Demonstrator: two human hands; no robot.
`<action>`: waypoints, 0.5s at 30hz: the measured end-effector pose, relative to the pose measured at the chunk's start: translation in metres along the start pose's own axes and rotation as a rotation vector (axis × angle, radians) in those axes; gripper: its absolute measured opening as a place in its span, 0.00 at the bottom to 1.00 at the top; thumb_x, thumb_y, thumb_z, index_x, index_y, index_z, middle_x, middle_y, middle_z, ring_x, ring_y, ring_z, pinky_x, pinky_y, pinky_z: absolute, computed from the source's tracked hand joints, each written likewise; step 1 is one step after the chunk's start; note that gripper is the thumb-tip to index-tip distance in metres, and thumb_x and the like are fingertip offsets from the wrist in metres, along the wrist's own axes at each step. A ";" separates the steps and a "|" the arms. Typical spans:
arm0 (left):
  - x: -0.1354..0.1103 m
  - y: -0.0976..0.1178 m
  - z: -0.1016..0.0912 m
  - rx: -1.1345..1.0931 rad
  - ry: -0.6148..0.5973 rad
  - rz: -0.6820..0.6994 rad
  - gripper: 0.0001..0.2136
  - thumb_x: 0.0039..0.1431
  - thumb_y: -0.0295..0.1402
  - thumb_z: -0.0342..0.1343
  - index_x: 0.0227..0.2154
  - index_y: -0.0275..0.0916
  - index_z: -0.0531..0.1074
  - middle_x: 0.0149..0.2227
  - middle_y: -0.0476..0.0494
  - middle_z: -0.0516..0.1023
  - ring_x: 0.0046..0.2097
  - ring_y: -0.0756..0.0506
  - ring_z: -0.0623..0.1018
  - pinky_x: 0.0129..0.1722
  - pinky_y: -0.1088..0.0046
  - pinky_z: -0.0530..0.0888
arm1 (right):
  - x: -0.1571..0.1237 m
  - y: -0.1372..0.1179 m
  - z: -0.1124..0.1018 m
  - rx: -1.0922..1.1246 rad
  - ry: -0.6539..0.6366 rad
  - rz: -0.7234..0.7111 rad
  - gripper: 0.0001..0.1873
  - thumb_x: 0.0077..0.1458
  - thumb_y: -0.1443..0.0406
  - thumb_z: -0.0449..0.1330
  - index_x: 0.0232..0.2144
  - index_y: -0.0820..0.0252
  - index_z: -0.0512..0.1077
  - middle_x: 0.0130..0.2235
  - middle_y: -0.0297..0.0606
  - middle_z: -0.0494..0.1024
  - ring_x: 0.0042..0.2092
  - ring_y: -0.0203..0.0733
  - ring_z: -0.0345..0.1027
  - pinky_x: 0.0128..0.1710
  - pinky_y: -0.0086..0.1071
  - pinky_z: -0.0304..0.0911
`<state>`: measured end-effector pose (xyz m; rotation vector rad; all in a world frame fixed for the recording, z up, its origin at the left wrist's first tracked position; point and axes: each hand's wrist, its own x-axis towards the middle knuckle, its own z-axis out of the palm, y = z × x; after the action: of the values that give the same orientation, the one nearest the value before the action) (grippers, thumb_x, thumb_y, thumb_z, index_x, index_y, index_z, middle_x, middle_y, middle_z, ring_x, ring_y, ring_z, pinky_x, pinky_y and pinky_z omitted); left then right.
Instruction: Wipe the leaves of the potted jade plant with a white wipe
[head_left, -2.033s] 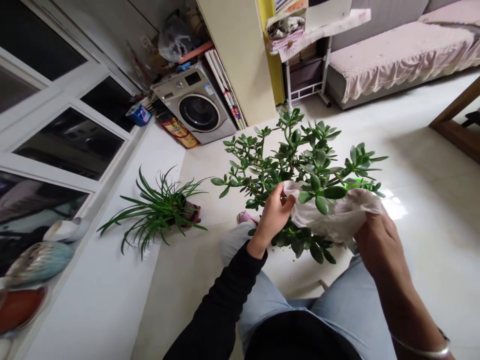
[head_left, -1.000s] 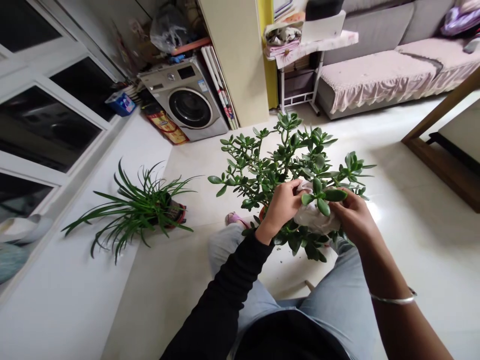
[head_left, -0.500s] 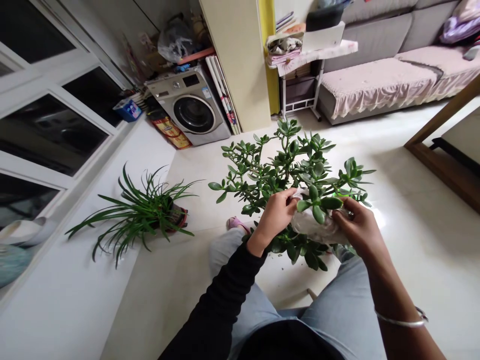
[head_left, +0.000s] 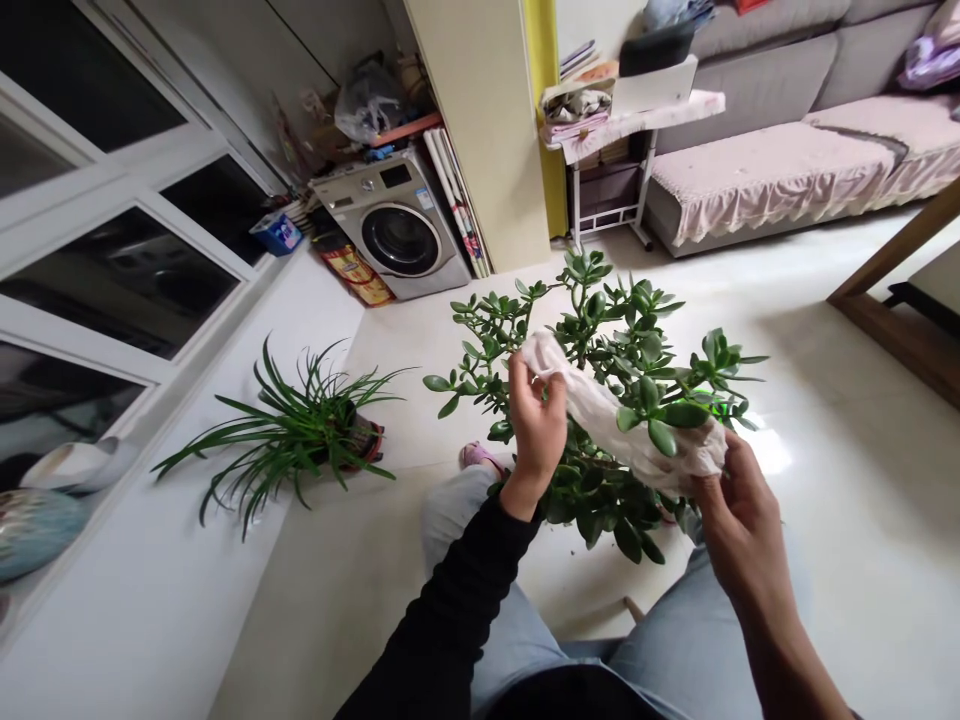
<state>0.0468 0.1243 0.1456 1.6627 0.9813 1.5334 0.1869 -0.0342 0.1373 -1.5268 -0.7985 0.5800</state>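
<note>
A jade plant (head_left: 592, 340) with thick green leaves stands on the floor between my knees. My left hand (head_left: 536, 425) pinches one end of a white cloth (head_left: 607, 415) raised near the plant's upper left. My right hand (head_left: 739, 510) grips the cloth's other end at the lower right. The cloth is stretched between both hands, running behind a leafy branch (head_left: 664, 415).
A spider plant (head_left: 300, 435) in a pot stands on the white floor at left, by a raised sill under dark windows. A washing machine (head_left: 394, 225) is at the back, a folding table (head_left: 637, 110) and a sofa (head_left: 780, 165) at upper right, and a wooden frame (head_left: 896, 290) at right.
My hands were close together, bunching the cloth against the leaves. They have moved apart, the left up and the right down, and the cloth is pulled out long.
</note>
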 end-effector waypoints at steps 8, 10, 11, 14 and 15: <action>0.038 0.004 0.011 0.599 -0.576 0.599 0.18 0.66 0.18 0.54 0.55 0.39 0.73 0.59 0.39 0.78 0.61 0.42 0.77 0.60 0.59 0.77 | 0.008 0.005 0.005 0.047 0.001 0.046 0.32 0.62 0.43 0.60 0.59 0.56 0.72 0.56 0.45 0.79 0.56 0.50 0.74 0.55 0.39 0.70; 0.044 0.006 0.009 0.672 -0.657 0.678 0.13 0.68 0.20 0.54 0.51 0.37 0.75 0.54 0.41 0.81 0.57 0.43 0.79 0.56 0.61 0.78 | 0.009 0.006 0.005 0.063 -0.010 0.073 0.32 0.62 0.43 0.60 0.59 0.55 0.72 0.56 0.45 0.78 0.56 0.50 0.74 0.55 0.40 0.69; 0.047 0.007 0.009 0.705 -0.688 0.722 0.12 0.69 0.21 0.54 0.50 0.37 0.76 0.52 0.42 0.82 0.55 0.43 0.80 0.55 0.62 0.77 | 0.009 0.007 0.005 0.066 -0.013 0.081 0.31 0.62 0.43 0.60 0.59 0.55 0.72 0.56 0.44 0.78 0.56 0.50 0.74 0.55 0.40 0.69; 0.053 0.006 0.009 0.790 -0.779 0.859 0.12 0.71 0.22 0.51 0.51 0.37 0.77 0.50 0.42 0.83 0.55 0.44 0.80 0.57 0.62 0.74 | 0.009 0.006 0.005 0.070 -0.013 0.074 0.30 0.62 0.44 0.60 0.57 0.54 0.73 0.55 0.44 0.78 0.54 0.49 0.74 0.54 0.39 0.70; 0.054 0.005 0.010 0.813 -0.802 0.894 0.13 0.72 0.22 0.50 0.52 0.38 0.77 0.51 0.42 0.83 0.55 0.44 0.80 0.57 0.63 0.74 | 0.009 0.005 0.006 0.075 -0.015 0.069 0.29 0.63 0.44 0.60 0.57 0.54 0.73 0.55 0.44 0.79 0.54 0.49 0.75 0.53 0.39 0.70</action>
<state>0.0584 0.1689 0.1761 3.2307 0.3922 0.6732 0.1890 -0.0232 0.1328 -1.4874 -0.7293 0.6660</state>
